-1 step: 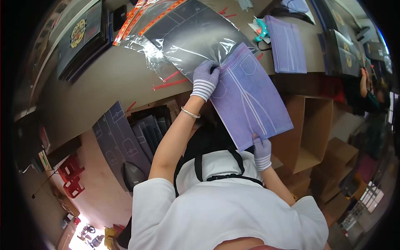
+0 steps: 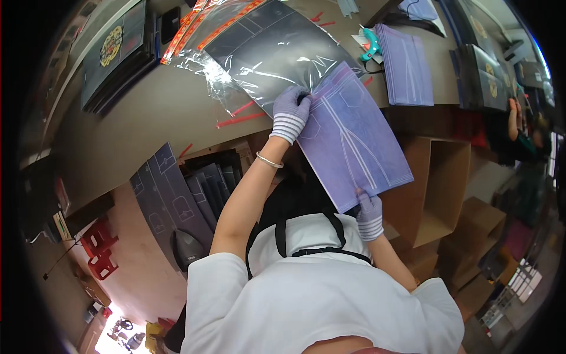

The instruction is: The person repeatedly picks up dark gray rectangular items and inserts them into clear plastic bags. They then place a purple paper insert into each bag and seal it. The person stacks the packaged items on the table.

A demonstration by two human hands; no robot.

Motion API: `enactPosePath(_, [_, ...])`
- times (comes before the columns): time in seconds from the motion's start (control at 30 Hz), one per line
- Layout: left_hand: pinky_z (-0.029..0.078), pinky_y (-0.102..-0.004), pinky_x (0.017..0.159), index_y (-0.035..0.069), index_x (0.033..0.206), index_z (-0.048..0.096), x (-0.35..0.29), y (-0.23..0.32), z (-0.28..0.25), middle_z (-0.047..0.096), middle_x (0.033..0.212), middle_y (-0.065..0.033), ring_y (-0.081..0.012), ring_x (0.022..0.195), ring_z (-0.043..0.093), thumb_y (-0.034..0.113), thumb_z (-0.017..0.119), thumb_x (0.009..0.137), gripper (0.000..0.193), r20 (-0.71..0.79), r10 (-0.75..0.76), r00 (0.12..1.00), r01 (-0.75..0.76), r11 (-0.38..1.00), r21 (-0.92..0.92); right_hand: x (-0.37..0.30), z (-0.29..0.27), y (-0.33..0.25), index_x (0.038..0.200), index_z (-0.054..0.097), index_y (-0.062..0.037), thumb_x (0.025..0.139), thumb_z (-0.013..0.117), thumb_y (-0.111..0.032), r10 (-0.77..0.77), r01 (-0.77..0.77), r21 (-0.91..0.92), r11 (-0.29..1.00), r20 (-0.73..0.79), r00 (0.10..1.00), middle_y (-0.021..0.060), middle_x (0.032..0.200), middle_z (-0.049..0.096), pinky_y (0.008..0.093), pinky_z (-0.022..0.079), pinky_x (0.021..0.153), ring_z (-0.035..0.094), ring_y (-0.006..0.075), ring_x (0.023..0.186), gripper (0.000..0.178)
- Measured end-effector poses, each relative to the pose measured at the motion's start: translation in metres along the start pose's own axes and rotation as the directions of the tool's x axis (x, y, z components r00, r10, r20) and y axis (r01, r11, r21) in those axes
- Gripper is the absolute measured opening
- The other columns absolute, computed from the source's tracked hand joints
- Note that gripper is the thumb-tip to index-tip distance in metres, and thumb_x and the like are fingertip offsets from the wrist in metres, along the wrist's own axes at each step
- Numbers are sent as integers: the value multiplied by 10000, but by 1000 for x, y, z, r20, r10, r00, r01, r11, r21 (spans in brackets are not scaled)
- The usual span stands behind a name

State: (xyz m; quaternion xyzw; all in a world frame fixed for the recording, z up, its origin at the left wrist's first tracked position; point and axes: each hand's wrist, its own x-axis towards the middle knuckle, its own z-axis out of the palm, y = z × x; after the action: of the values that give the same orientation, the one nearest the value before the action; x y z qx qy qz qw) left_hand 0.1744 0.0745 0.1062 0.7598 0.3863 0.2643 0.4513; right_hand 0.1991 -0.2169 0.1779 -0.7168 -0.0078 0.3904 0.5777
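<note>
"Table [image 2: 177, 121] first, then?"

"Yes, it runs grey across the top, with an open cardboard box [image 2: 451, 194] beyond its near edge, on the person's right."

"Next in size?"

"A clear bag [image 2: 277, 53], shiny, with a dark sheet showing through it, lying on the table. Then the blue sheet [image 2: 356, 141], printed like jeans, slanting from the bag's near corner out past the table edge toward the lap. A stack of similar sheets [image 2: 407, 68] lies farther right."

"And where is the sheet from each hand?"

"The left hand [image 2: 290, 103], gloved, is at its upper left edge, so the sheet spreads to the right of it. Those fingers curl toward the thumb; whether they grip sheet or bag, I can't tell. The right hand [image 2: 370, 209], also gloved, pinches the bottom edge, thumb on top, so the sheet stretches up and away from it."

"Anything smaller?"

"A teal gun-shaped tool [image 2: 370, 44] beside the stack, and a pale bracelet [image 2: 270, 160] on the left wrist."
</note>
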Motion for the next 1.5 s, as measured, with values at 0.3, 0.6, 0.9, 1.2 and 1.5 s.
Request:
enactPosePath(0.3, [469, -287, 655, 0, 827, 621, -6, 6, -16, 594, 726, -109, -188, 654, 571, 106, 629, 739, 138, 17, 15, 1000, -17, 993, 113, 23, -21, 14, 876, 585, 45, 825, 573, -161, 176, -191, 121, 974, 129, 976, 17, 760, 553, 230, 421, 636, 503, 83, 673, 213])
enactPosePath(0.6, [455, -278, 655, 1, 825, 620, -33, 26, -39, 592, 766, -99, -196, 679, 558, 29, 624, 715, 114, 46, 108, 993, -111, 992, 60, 185, 127, -69, 913, 592, 26, 735, 652, -188, -124, 312, -121, 942, 740, 661, 35, 810, 597, 238, 450, 635, 522, 71, 701, 285])
enactPosePath(0.9, [463, -256, 696, 8, 865, 631, -60, -60, -24, 628, 805, -89, -151, 722, 584, 51, 603, 757, 119, 6, -146, 989, 146, 989, -4, 233, -34, 21, 1075, 506, -12, 848, 519, -127, 326, -239, -361, 901, 203, 923, 102, 942, 598, 313, 509, 712, 609, 187, 798, 255])
enactPosePath(1.2, [474, -244, 635, 33, 947, 614, -183, -143, -53, 646, 884, -68, -123, 744, 606, 183, 442, 908, 231, 71, -799, 597, 705, 480, -523, 146, 72, 19, 886, 581, -66, 729, 596, -100, -363, 831, -444, 335, 753, 548, 84, 815, 580, 331, 464, 701, 574, 251, 791, 161])
enactPosePath(1.5, [456, -410, 811, 8, 1014, 571, -165, -127, -47, 607, 1007, -131, -278, 942, 576, 309, 455, 899, 343, 319, -786, 529, 635, 118, -763, 134, 192, 57, 846, 548, -104, 699, 602, -173, -121, 938, -309, -160, 949, 292, 66, 819, 564, 365, 428, 678, 546, 237, 802, 171])
